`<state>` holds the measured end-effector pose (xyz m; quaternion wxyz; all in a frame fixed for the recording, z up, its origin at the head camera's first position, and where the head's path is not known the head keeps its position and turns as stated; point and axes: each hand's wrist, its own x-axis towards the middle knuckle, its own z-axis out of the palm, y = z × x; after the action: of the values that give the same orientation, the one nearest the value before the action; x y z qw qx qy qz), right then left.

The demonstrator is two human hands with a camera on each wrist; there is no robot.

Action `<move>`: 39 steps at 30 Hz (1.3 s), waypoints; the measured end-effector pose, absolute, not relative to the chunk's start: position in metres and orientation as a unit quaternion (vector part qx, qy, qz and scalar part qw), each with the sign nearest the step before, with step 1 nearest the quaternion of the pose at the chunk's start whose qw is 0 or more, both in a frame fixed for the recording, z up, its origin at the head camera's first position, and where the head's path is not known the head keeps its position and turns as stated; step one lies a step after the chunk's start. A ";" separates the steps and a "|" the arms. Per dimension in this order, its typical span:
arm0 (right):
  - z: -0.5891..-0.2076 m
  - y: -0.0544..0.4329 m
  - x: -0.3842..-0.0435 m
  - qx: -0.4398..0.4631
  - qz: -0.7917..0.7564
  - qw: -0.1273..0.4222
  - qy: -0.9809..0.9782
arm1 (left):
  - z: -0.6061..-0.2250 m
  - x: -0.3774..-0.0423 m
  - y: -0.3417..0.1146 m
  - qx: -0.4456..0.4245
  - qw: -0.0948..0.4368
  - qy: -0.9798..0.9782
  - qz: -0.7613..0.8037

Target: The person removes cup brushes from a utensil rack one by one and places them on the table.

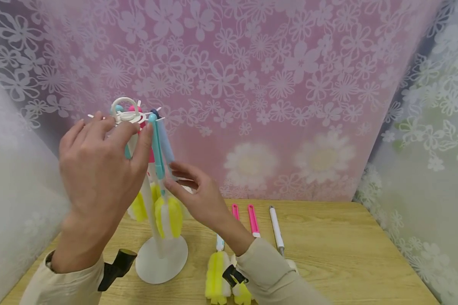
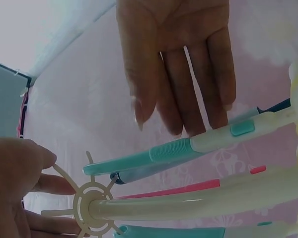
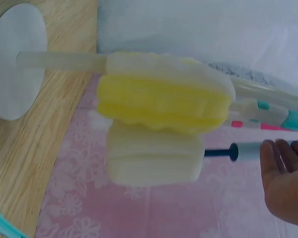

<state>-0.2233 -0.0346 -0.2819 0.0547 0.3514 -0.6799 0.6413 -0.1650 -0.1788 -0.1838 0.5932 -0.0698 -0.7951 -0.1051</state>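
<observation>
A white stand (image 1: 162,264) with a round base carries several hanging sponge bottle brushes. My left hand (image 1: 103,169) is up at its spoked top (image 2: 77,210), thumb and fingers pinching one spoke. A teal-handled brush (image 1: 158,148) with a yellow-and-white sponge (image 3: 164,101) hangs on the near right side. Just behind it hangs a blue-handled brush (image 1: 165,142) with a white sponge (image 3: 154,156). Right beside these two handles is my right hand (image 1: 200,195), its fingers nearly straight at the blue handle. A pink handle (image 2: 188,188) and another teal one (image 2: 174,232) hang farther round the pole.
On the wooden table (image 1: 328,254) lie a yellow-and-white sponge brush (image 1: 215,275), pink handles (image 1: 253,220) and a white-handled brush (image 1: 276,228), partly behind my right forearm. A pink flowered curtain (image 1: 252,106) closes the back, with pale curtains at both sides.
</observation>
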 end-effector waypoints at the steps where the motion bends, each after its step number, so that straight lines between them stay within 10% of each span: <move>1: -0.280 -0.039 -0.223 0.349 0.643 0.063 -0.679 | -0.184 -0.165 -0.178 -0.067 0.593 -0.795 -0.103; 26: -0.271 -0.050 -0.227 0.304 0.648 0.115 -0.688 | -0.185 -0.167 -0.170 -0.060 0.594 -0.800 -0.068; 39: -0.267 0.047 -0.236 0.280 0.651 0.173 -0.684 | -0.183 -0.165 -0.176 -0.052 0.602 -0.795 -0.055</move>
<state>-0.2359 0.0468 -0.2671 0.1725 0.2799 -0.6839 0.6513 -0.1648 -0.1764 -0.1831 0.6018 -0.0519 -0.7951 -0.0547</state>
